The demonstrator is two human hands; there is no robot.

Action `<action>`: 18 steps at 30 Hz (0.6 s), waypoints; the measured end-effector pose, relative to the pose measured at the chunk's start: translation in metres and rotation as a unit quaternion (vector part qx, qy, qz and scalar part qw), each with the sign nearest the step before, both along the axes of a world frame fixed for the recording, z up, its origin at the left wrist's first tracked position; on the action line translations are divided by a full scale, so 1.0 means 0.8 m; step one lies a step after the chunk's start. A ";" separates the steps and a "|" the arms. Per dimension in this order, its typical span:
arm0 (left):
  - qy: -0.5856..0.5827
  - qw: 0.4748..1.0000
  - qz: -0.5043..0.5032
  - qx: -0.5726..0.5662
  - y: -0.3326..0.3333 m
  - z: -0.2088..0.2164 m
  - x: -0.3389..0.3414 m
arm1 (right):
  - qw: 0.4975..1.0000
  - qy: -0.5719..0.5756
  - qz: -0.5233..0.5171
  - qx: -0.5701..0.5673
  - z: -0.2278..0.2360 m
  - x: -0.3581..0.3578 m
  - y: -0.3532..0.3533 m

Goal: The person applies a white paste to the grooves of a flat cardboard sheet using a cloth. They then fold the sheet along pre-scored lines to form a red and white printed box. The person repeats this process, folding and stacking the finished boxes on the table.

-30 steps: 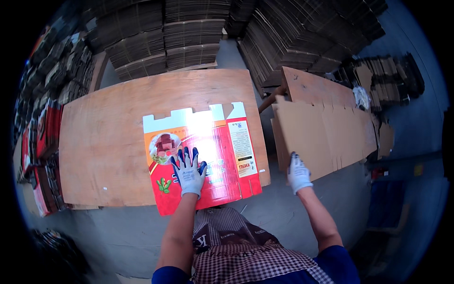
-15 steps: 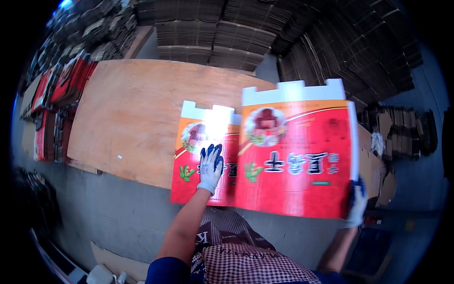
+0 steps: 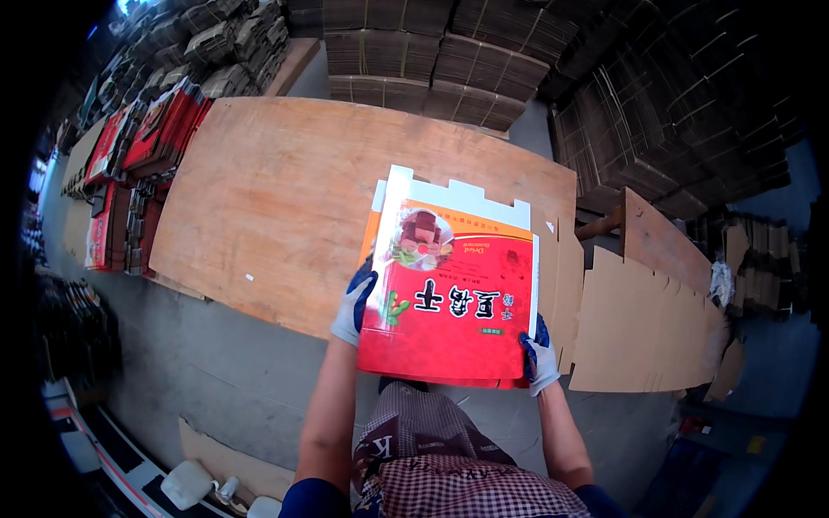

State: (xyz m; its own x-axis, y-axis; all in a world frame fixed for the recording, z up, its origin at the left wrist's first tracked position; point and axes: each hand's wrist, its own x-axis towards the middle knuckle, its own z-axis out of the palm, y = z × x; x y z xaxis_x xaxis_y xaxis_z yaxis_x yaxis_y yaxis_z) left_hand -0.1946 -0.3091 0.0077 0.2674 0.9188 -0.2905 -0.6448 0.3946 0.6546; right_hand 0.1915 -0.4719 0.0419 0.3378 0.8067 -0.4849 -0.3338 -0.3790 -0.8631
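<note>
Flat printed cartons, red with an orange and white upper band, lie one over another at the near edge of the wooden table. The upper carton [image 3: 449, 345] shows a round food picture and dark lettering; only a strip of the lower carton [image 3: 372, 226] shows at the left. My left hand [image 3: 352, 306], in a white and blue work glove, is closed on the stack's left edge. On the lower right edge, my gloved right hand [image 3: 539, 358] is closed too, with some fingers hidden by the cartons.
Plain brown cardboard sheets [image 3: 635, 332] lie to the right. The wooden table [image 3: 285, 190] stretches left and away. Stacked red cartons [image 3: 160, 134] stand at the far left, with bundled brown cardboard [image 3: 389, 43] behind the table. White jugs [image 3: 187, 483] sit low at the left.
The right-hand carton has moved left onto the other one, and the two now nearly line up. My left hand has gone from the carton's face to its left edge.
</note>
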 end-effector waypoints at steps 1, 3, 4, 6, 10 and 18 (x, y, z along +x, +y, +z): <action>0.088 0.996 0.023 0.011 -0.004 0.008 -0.018 | 1.000 0.025 0.002 0.004 0.000 -0.016 0.001; 0.246 0.967 0.053 0.035 -0.003 0.021 -0.037 | 1.000 0.005 0.019 0.001 -0.005 -0.030 -0.002; 0.438 0.895 0.070 0.050 -0.005 0.026 -0.036 | 0.996 -0.072 0.052 0.018 -0.011 -0.036 -0.004; 0.758 0.642 0.087 0.082 -0.007 0.073 -0.008 | 0.993 -0.114 0.028 0.004 -0.005 -0.059 -0.006; 0.772 0.547 0.004 0.324 -0.012 0.072 0.072 | 0.989 -0.086 -0.045 -0.115 0.036 -0.106 0.006; 0.724 0.527 -0.184 0.405 -0.013 0.059 0.241 | 0.980 -0.171 -0.067 -0.083 -0.010 -0.100 -0.029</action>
State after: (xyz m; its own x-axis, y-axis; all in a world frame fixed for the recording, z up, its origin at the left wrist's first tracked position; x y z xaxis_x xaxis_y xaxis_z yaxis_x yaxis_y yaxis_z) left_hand -0.0017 -0.3192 0.0546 0.5082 0.8611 0.0124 0.7845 -0.4688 0.4059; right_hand 0.1116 -0.4954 0.0342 0.6002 0.6636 -0.4466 -0.0926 -0.4969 -0.8629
